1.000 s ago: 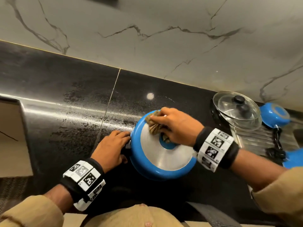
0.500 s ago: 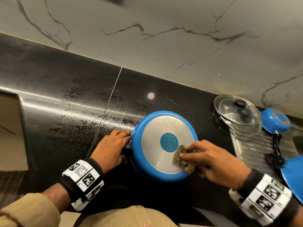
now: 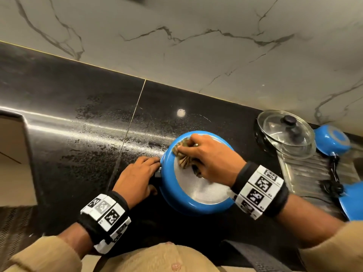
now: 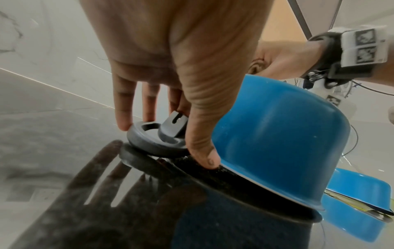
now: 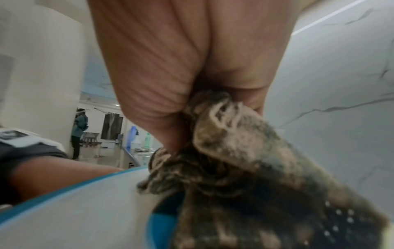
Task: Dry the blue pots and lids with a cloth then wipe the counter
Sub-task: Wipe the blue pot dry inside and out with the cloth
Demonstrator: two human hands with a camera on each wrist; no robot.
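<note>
A blue pot (image 3: 186, 208) stands upside down on the black counter (image 3: 78, 138), its silver base up. My left hand (image 3: 146, 171) holds its dark grey loop handle (image 4: 153, 144), fingers on the loop's outer edge and thumb at its root against the pot wall (image 4: 277, 134). My right hand (image 3: 212, 156) grips a bunched brown cloth (image 3: 183, 159) and presses it on the far left part of the base. In the right wrist view the cloth (image 5: 245, 160) hangs from my curled fingers onto the base (image 5: 74, 210).
A glass lid (image 3: 286, 134) with a black knob sits on a dark pot at the right. A small blue pot (image 3: 332, 140) lies upside down behind a ribbed drainboard (image 3: 306, 173); another blue pot (image 3: 351, 201) shows at the right edge. Water drops cover the counter's left half.
My right hand has swept the cloth from the near right of the pot's base back to its far left side. The left hand has stayed on the handle.
</note>
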